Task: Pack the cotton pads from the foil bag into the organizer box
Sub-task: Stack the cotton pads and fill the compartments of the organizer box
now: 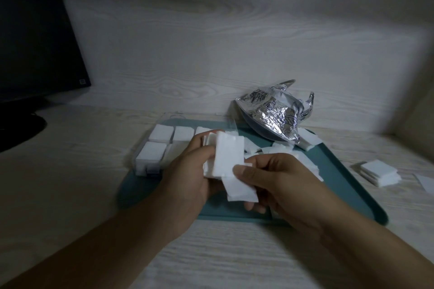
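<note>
Cotton pads (226, 155) stand as a stack gripped in the left hand (187, 178) above the teal tray (352, 185); the right hand (279, 183) pinches 1 pad at the stack's 5 o'clock. Organizer box (150, 155) lies at 10 o'clock, foil bag (274, 115) at 1 o'clock.

A pale wood-grain desk (70, 183) carries a teal tray (347, 185); right of the tray lie stacked cotton pads (379, 171); far left, a dark monitor (35, 42).
</note>
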